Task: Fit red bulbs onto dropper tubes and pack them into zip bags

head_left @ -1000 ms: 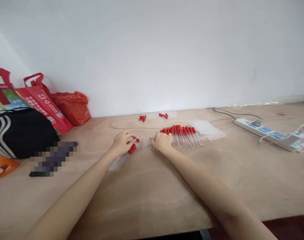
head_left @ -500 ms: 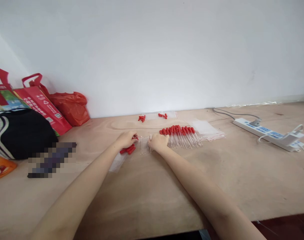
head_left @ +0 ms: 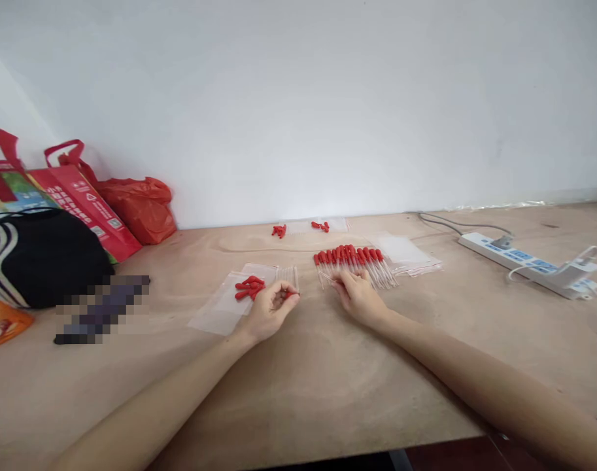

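– L hand (head_left: 265,315) has come away from the red bulb pile (head_left: 250,285), over to the right & nearer the body, since the prev. frame. R hand (head_left: 361,299) has gone right too, off the bare tubes (head_left: 287,275).

– Thx. Pose of the arms?

– L forearm (head_left: 175,396) reaches in from lower left, R forearm (head_left: 465,360) from lower right, angled twd each other w/ a gap btwn the hands.

– L hand open or closed?

– Closed in a pinch: thumb & fingertips grip one red bulb (head_left: 291,294), mostly hidden by them. Fingers curl round, thumb tip pointing right, just in front of the bare tubes.

– And R?

– Pinching as well: thumb & fingers hold a thin clear tube (head_left: 328,279), its free end out to the left. Back of hand mostly up; hand covers the lower ends of some red-topped tubes (head_left: 350,254), lined up in a row. Held bulb & held tube are apart.

– What's around, pls?

– Bulb pile lies on clear plastic (head_left: 212,314), left of the bare tubes. Flat clear bags (head_left: 401,252) sit right of the red-topped row, white power strip (head_left: 528,263) farther right. All on a wood tabletop (head_left: 303,392).
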A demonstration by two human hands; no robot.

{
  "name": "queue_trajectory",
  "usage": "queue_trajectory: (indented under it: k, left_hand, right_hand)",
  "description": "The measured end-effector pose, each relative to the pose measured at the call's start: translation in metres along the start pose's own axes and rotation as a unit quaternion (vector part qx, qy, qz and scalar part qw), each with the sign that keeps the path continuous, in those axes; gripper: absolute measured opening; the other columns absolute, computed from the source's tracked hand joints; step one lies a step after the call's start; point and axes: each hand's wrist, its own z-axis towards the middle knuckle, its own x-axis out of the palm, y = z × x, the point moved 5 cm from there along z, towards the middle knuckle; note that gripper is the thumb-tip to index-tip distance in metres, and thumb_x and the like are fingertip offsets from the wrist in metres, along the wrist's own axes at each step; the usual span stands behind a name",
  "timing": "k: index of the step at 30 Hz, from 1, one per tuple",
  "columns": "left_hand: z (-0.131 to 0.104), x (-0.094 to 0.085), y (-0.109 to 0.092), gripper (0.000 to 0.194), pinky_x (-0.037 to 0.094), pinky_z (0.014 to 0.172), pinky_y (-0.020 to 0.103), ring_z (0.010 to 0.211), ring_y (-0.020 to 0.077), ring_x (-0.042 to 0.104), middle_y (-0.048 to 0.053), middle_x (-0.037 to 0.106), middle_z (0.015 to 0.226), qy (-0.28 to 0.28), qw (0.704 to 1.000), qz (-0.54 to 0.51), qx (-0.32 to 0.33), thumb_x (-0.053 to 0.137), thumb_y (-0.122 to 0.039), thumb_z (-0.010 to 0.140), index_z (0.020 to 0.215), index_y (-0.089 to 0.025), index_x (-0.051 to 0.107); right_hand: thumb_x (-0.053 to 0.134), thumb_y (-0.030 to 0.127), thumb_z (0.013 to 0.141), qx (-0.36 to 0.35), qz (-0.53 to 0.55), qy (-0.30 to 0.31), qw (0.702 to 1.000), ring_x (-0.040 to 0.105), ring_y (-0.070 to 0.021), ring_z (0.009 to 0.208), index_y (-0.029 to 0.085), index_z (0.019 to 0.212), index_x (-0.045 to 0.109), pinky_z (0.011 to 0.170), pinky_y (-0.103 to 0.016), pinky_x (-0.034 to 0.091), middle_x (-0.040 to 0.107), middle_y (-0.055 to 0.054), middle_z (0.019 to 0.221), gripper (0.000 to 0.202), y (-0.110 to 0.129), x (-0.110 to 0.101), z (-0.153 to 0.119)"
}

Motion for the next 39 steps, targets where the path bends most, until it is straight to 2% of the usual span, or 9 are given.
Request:
queue_trajectory:
  k: [3,5,8,10,13,17,25,31,39]
  left_hand:
    - [-0.005,0.007,0.004,0.017,0.049,0.065,0.027,0.070,0.0142,0.058,0.001,0.056,0.073,-0.006,1.000,0.000,-0.010,0.058,-0.030,0.073,0.071,-0.016,0.047]
    - [-0.006,0.006,0.007,0.017,0.050,0.068,0.028,0.075,0.0158,0.060,0.003,0.058,0.080,-0.010,1.000,-0.004,-0.020,0.058,-0.028,0.073,0.081,-0.016,0.049]
    - [-0.006,0.005,0.010,0.031,0.051,0.074,0.032,0.088,0.0187,0.061,0.008,0.057,0.102,-0.010,1.000,0.007,-0.014,0.055,-0.027,0.076,0.103,-0.018,0.047]
    - [-0.005,0.005,0.007,0.028,0.049,0.079,0.034,0.093,0.0196,0.059,0.009,0.057,0.107,0.000,0.998,0.057,0.019,0.052,-0.027,0.078,0.104,-0.018,0.050]
    - [-0.006,0.005,0.000,0.015,0.044,0.087,0.037,0.096,0.0192,0.057,0.007,0.059,0.103,0.010,0.986,0.149,0.073,0.048,-0.024,0.081,0.090,-0.019,0.059]
    - [-0.007,0.005,-0.007,0.015,0.043,0.084,0.033,0.092,0.0168,0.056,0.005,0.060,0.098,0.017,0.981,0.165,0.099,0.043,-0.021,0.084,0.086,-0.018,0.058]
    - [-0.007,0.011,-0.012,0.015,0.043,0.066,0.025,0.073,0.0135,0.056,0.000,0.061,0.078,0.073,0.978,0.181,0.079,0.040,-0.022,0.086,0.084,-0.018,0.055]
    - [-0.008,0.010,-0.013,0.017,0.039,0.072,0.029,0.076,0.0154,0.054,0.000,0.063,0.079,0.048,0.966,0.227,0.110,0.041,-0.025,0.086,0.085,-0.019,0.057]
    - [-0.012,0.012,-0.019,0.017,0.034,0.069,0.029,0.063,0.0127,0.054,-0.001,0.064,0.069,0.048,0.954,0.245,0.167,0.043,-0.024,0.085,0.080,-0.019,0.058]
  right_hand:
    - [0.037,0.016,0.085,-0.046,0.026,-0.036,0.998,0.055,-0.0151,0.072,0.014,0.100,0.052,0.074,-0.030,0.028,0.063,-0.006,0.082,0.021,0.003,0.000,-0.014]
    - [0.038,0.016,0.085,-0.075,0.034,-0.028,0.996,0.054,-0.0143,0.072,0.016,0.100,0.054,0.074,-0.030,0.028,0.063,-0.005,0.081,0.022,0.010,0.001,-0.016]
    - [0.039,0.015,0.085,-0.121,0.025,-0.008,0.992,0.054,-0.0134,0.071,0.017,0.096,0.057,0.079,-0.033,0.025,0.063,-0.004,0.079,0.022,0.022,0.003,-0.017]
    - [0.039,0.015,0.084,-0.140,0.015,-0.005,0.990,0.054,-0.0130,0.070,0.017,0.096,0.058,0.081,-0.034,0.023,0.062,-0.003,0.078,0.022,0.027,0.003,-0.018]
    - [0.039,0.015,0.084,-0.149,0.002,-0.010,0.989,0.053,-0.0126,0.068,0.017,0.095,0.059,0.081,-0.035,0.022,0.062,-0.003,0.075,0.023,0.029,0.001,-0.020]
    - [0.039,0.015,0.084,-0.149,-0.003,-0.012,0.989,0.052,-0.0123,0.067,0.017,0.094,0.060,0.081,-0.035,0.022,0.062,-0.002,0.074,0.023,0.029,0.002,-0.021]
    - [0.040,0.015,0.084,-0.160,-0.009,0.001,0.987,0.053,-0.0120,0.070,0.017,0.095,0.059,0.081,-0.035,0.021,0.062,-0.002,0.075,0.022,0.029,0.005,-0.021]
    - [0.040,0.014,0.084,-0.188,0.010,-0.008,0.982,0.053,-0.0117,0.070,0.017,0.097,0.059,0.080,-0.034,0.022,0.062,-0.002,0.076,0.023,0.030,0.003,-0.021]
    - [0.040,0.008,0.080,-0.215,0.009,0.005,0.977,0.051,-0.0110,0.069,0.017,0.097,0.060,0.073,-0.032,0.022,0.061,-0.003,0.076,0.027,0.029,0.003,-0.020]
